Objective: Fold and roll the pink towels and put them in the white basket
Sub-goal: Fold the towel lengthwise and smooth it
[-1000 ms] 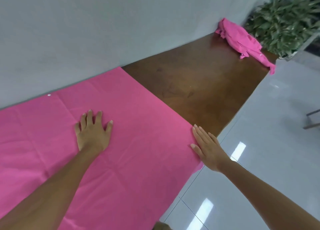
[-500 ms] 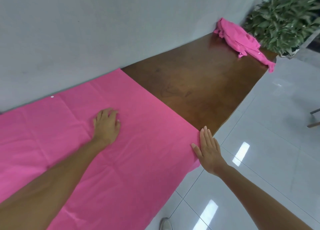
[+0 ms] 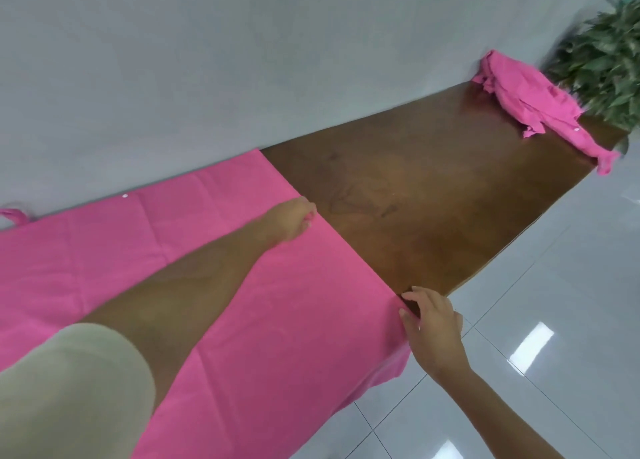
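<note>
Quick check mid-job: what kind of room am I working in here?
Probably an office or lobby-like indoor room: a brown wooden table, with a pink towel spread on it, against a plain grey wall, a glossy tiled floor, and a leafy plant at the far end.

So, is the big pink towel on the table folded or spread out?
Spread out: the big pink towel lies flat across the table, with no part turned over yet.

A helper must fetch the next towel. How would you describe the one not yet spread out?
Follow the brown table along the grey wall to its far end, beside the green plant. There lies the crumpled pink towel; unlike the flat pink towel nearer, it is bunched in a heap.
</note>
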`<state>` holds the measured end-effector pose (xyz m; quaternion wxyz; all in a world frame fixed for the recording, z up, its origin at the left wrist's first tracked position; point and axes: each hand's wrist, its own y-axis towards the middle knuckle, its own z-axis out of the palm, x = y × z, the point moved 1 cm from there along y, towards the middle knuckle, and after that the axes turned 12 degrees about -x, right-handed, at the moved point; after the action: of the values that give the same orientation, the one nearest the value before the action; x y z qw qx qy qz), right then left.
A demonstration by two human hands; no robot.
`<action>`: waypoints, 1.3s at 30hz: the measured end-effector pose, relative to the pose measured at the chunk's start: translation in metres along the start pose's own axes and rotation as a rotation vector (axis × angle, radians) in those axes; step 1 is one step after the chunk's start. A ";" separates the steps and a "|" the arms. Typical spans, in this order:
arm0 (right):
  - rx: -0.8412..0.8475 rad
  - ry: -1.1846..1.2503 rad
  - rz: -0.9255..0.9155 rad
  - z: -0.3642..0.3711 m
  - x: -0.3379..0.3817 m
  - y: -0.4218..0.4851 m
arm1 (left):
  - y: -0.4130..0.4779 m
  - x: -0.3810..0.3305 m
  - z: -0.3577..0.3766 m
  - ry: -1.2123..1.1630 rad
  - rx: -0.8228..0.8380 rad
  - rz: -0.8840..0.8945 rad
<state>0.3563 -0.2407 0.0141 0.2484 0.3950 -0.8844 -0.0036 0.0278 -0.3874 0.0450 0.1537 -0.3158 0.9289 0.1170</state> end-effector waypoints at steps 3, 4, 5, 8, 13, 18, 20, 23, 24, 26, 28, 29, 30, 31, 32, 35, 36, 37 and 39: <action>0.019 0.023 0.030 0.000 -0.004 0.006 | 0.020 -0.003 0.004 0.058 0.082 0.000; 0.033 0.037 0.041 0.001 -0.006 0.008 | 0.024 -0.003 0.005 0.066 0.088 0.001; 0.047 0.049 0.042 0.001 -0.008 0.010 | 0.028 -0.004 0.007 0.084 0.089 0.003; 0.075 0.082 -0.001 0.001 -0.014 0.012 | 0.035 -0.005 0.010 0.145 0.084 -0.007; 0.095 0.109 -0.078 0.000 -0.022 0.010 | 0.036 -0.008 0.013 0.220 0.101 0.029; 0.162 0.125 -0.096 -0.005 -0.028 0.012 | 0.034 -0.013 0.004 0.165 0.072 -0.006; 0.180 0.104 -0.122 -0.007 -0.030 0.012 | 0.030 -0.010 -0.001 0.188 0.077 -0.016; 0.205 0.076 -0.138 -0.014 -0.030 0.011 | 0.019 -0.006 -0.012 0.202 0.081 -0.033; 0.198 0.070 -0.143 -0.016 -0.029 0.010 | 0.015 -0.006 -0.015 0.198 0.078 -0.031; 0.158 0.080 -0.158 -0.019 -0.028 0.004 | 0.005 -0.004 -0.021 0.183 0.065 -0.020; 0.110 0.132 -0.186 -0.021 -0.026 -0.006 | -0.006 -0.003 -0.029 0.183 0.034 -0.010; 0.089 0.166 -0.201 -0.022 -0.025 -0.014 | -0.012 -0.001 -0.032 0.179 0.020 -0.006; 0.074 0.195 -0.216 -0.023 -0.022 -0.022 | -0.018 0.002 -0.036 0.174 0.006 -0.007; 0.070 0.216 -0.224 -0.024 -0.018 -0.030 | -0.024 0.005 -0.040 0.167 -0.008 -0.004; 0.076 0.231 -0.222 -0.026 -0.013 -0.039 | -0.031 0.007 -0.046 0.156 -0.021 0.003; 0.113 0.237 -0.184 -0.029 0.006 -0.064 | -0.053 0.013 -0.063 0.131 -0.047 0.007; 0.118 0.237 -0.172 -0.030 0.014 -0.073 | -0.061 0.015 -0.069 0.128 -0.053 0.003; 0.121 0.251 -0.157 -0.030 0.021 -0.082 | -0.070 0.018 -0.075 0.122 -0.063 0.001; 0.130 0.296 -0.124 -0.033 0.039 -0.103 | -0.088 0.025 -0.085 0.117 -0.083 -0.015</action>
<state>0.4203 -0.3325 0.0395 0.3492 0.4602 -0.8105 0.0964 0.0459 -0.4962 0.1044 0.0867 -0.3353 0.9283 0.1356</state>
